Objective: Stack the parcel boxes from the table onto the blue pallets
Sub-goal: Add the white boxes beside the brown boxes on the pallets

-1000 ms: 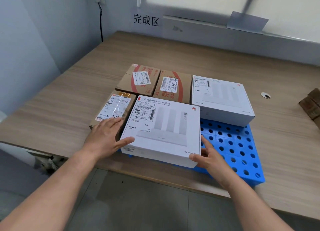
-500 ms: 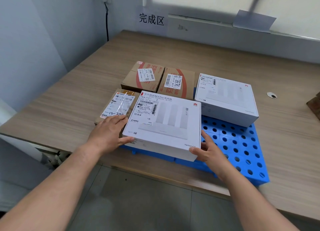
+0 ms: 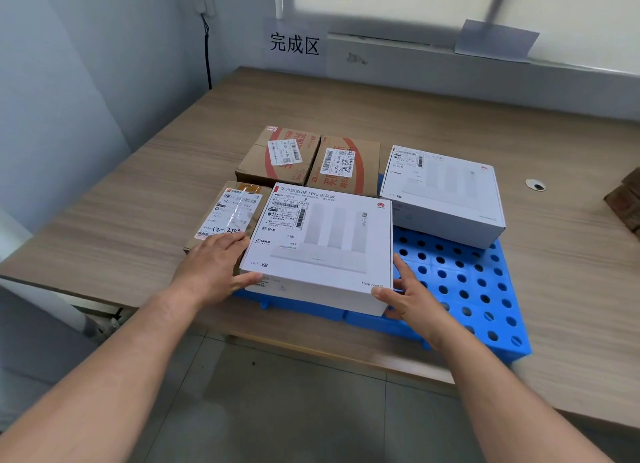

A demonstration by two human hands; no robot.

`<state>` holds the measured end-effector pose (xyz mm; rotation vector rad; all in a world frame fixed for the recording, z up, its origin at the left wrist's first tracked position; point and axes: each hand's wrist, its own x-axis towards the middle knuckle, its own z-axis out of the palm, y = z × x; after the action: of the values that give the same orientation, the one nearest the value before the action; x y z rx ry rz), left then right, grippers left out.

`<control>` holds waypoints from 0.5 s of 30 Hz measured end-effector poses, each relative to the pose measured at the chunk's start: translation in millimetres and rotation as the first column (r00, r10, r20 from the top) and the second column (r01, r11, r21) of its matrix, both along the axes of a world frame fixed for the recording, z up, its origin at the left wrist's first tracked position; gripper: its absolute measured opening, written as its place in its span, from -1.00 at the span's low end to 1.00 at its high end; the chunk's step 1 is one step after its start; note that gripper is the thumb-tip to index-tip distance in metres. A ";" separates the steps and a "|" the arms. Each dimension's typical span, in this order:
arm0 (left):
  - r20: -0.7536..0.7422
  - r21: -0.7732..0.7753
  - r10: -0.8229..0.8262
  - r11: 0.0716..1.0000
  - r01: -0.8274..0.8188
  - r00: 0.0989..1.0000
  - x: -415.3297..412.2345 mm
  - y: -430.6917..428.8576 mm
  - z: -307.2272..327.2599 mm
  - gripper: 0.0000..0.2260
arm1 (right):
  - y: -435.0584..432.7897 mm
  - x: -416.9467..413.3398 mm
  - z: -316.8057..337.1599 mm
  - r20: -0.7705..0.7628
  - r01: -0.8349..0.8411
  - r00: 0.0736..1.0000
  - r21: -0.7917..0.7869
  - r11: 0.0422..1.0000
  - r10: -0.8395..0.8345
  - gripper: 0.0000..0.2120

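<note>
Parcel-sorting rm: labelled boxes [image 3: 322,240], blue pallet [image 3: 460,282], 完成区 wall sign [image 3: 294,43].

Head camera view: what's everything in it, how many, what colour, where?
near white box: 1, white, pallet front, between hands
far white box: 1, white, pallet's far right
red-printed cartons: 2, brown, pallet's far left
taped parcel: 1, brown, left of near white box
pallets: count unclear, blue, on table
table: 1, wood-grain, under everything
wall sign: 1, white, back wall
left hand: 1, against near white box's left side
right hand: 1, at its right corner
</note>
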<state>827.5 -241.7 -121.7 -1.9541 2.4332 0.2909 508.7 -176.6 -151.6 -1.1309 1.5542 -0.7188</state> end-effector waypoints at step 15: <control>0.022 0.005 0.006 1.000 -0.006 1.000 -5.4 4.6 5.8 -0.34 | -0.1 1.2 2.7 0.013 -0.016 1.000 0.020 1.000 0.016 -0.23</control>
<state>822.1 -237.0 -115.8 -1.9523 2.4113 0.2747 509.9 -176.6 -148.8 -1.1204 1.5363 -0.6968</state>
